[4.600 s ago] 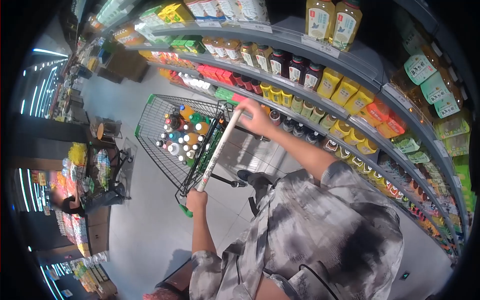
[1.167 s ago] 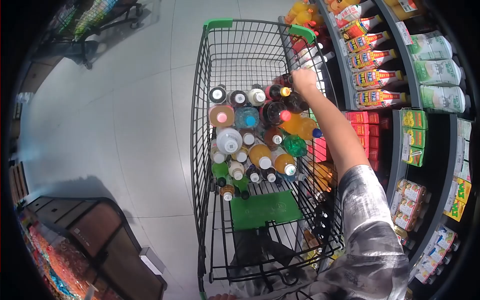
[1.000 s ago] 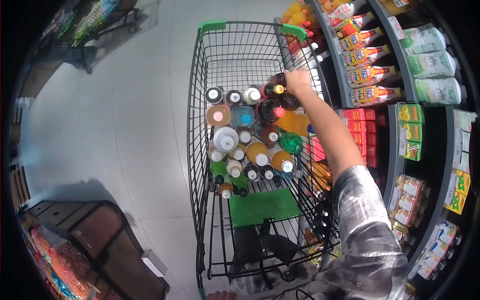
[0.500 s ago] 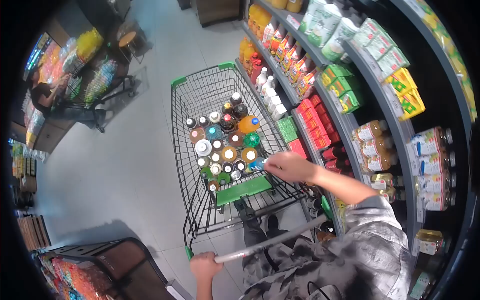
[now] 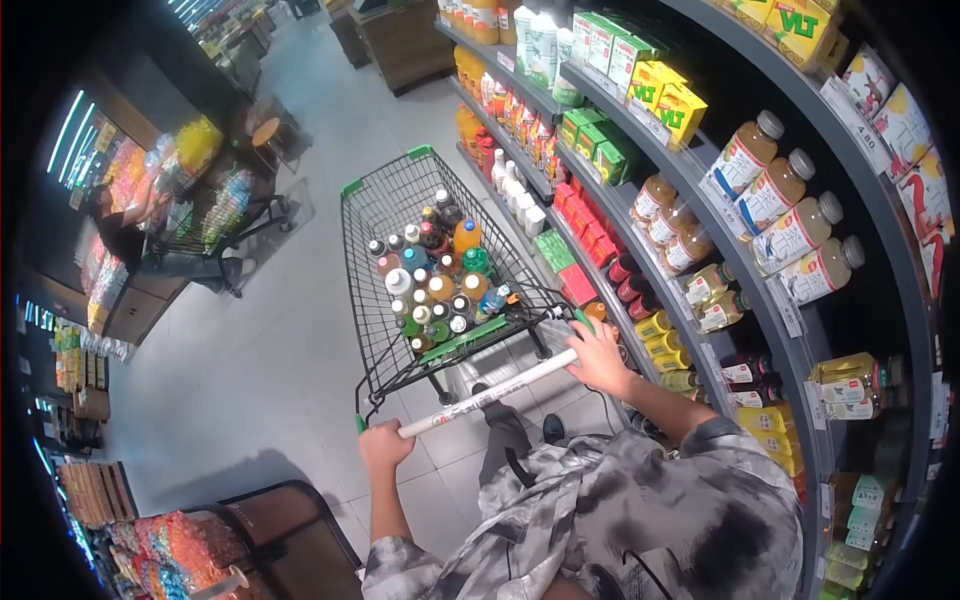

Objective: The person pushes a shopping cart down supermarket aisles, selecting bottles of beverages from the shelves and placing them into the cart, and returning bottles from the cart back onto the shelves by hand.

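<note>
My left hand is wrapped round the left end of the white handlebar of a shopping cart. At the bar's right end, by its green tip, my right hand is closed round it too. The cart's dark wire basket, with green corner pieces, stands ahead of me. Upright drink bottles crowd its near half, among them an orange bottle with a blue cap, a white-capped bottle and a green-capped bottle. A blue bottle leans at the basket's near right corner.
Shelves of bottles and cartons run close along the cart's right side. To the left, a person is beside another cart near a stool. A brown-sided bin of colourful packets stands at lower left. Tiled floor lies between.
My right hand has let go of the blue bottle in the basket's near right corner and moved back onto the handlebar. My left hand still grips the bar. The view has shifted along the shelves.
</note>
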